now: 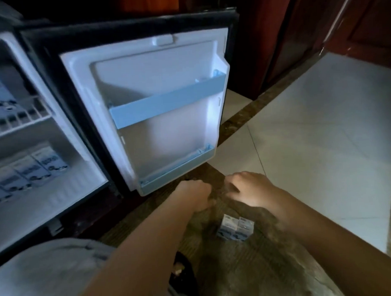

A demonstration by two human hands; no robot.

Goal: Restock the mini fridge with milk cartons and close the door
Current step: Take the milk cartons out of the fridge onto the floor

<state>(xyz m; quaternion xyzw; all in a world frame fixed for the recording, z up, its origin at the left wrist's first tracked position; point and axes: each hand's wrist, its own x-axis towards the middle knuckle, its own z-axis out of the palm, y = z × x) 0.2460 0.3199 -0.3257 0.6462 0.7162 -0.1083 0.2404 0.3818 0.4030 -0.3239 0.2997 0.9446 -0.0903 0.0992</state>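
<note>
1. The right hand point(247, 190) hovers over the floor with fingers spread and loosely bent, holding nothing; the left hand point(194, 196) is knuckles-up with its fingers curled under, and whether it holds anything cannot be told
2. Nearest, a knee in grey cloth point(50, 274) is at the lower left
3. A small block of milk cartons point(235, 229) sits on the dark mottled floor strip point(249, 267) under the right forearm, packed side by side with blue print towards the person; upright or lying, I cannot tell
4. Pale floor tiles point(323, 154) spread to the right of that strip
5. The fridge door point(156, 60) stands wide open, its white lining facing the person, with two pale blue rails point(166, 102) across it
6. In the mini fridge point(63, 121), more cartons point(29, 171) stand in a row on the bottom, long axes parallel, printed faces out; others are on the wire shelf point(21, 125)
7. Reddish-brown wood panels point(352, 31) close the room behind
</note>
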